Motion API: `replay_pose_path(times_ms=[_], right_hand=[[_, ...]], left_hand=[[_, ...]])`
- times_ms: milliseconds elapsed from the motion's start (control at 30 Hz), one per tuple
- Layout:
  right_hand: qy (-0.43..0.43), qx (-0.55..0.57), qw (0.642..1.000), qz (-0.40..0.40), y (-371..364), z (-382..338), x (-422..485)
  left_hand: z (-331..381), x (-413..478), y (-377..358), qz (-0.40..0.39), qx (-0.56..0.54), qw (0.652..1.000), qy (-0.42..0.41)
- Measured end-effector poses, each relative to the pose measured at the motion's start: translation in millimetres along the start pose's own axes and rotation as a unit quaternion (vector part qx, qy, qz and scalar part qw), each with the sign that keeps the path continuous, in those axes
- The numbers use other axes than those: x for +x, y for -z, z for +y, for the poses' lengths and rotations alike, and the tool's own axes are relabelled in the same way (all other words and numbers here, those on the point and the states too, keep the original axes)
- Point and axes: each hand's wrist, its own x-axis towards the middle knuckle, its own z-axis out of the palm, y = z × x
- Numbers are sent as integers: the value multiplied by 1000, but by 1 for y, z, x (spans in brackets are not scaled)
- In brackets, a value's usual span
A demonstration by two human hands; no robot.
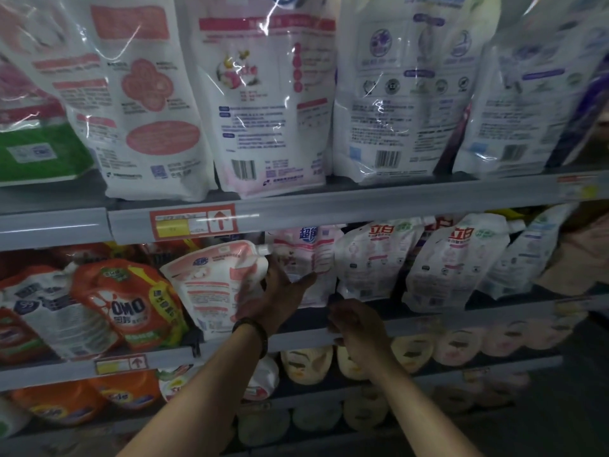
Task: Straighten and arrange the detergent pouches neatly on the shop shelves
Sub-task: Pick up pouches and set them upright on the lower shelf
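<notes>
A white and pink spouted detergent pouch (214, 285) leans on the middle shelf (296, 338). My left hand (276, 295) lies flat against its right side, fingers spread, thumb toward a pale pink pouch (309, 255) behind. My right hand (356, 321) hovers at the shelf's front edge, fingers loosely curled, holding nothing. An orange pouch (128, 301) leans to the left of the white and pink one. Two white pouches with red lettering (372, 258) (451, 262) stand to the right, tilted.
The upper shelf (329, 206) carries several large white pouches (263, 94) standing upright, backs facing out. A green pack (39, 153) lies at the upper left. The lower shelf (494, 364) holds rows of pale rounded packs (458, 344) and orange pouches (59, 404).
</notes>
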Motion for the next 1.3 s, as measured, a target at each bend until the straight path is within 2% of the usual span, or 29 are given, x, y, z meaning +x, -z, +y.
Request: replay_pose_path(times_ms=[167, 300, 433, 567, 667, 833, 967, 1100, 1167, 1300], right_hand=[[33, 14, 999, -14, 10, -10, 6], [67, 3, 998, -15, 17, -22, 14], [110, -45, 993, -27, 20, -28, 26], [149, -94, 984, -38, 20, -35, 31], [156, -110, 981, -43, 17, -38, 37], [173, -111, 977, -58, 11, -43, 40], [182, -113, 975, -62, 10, -45, 40], [185, -117, 974, -63, 8, -45, 39], [188, -116, 973, -67, 8, -45, 39], [184, -120, 973, -72, 9, -45, 37]], left_hand=[[-13, 5, -1, -11, -3, 1000, 25], [-31, 9, -8, -13, -31, 996, 78], [-45, 7, -15, 32, -6, 998, 49], [-33, -7, -17, 37, 6, 999, 25], [-29, -11, -13, 42, 0, 998, 47], [-30, -19, -6, 34, -6, 999, 35], [-26, -30, -7, 29, 47, 998, 25], [-25, -29, -6, 63, 47, 997, -10], [-19, -31, -5, 83, 25, 996, -4], [-12, -33, -4, 91, 50, 994, 22]])
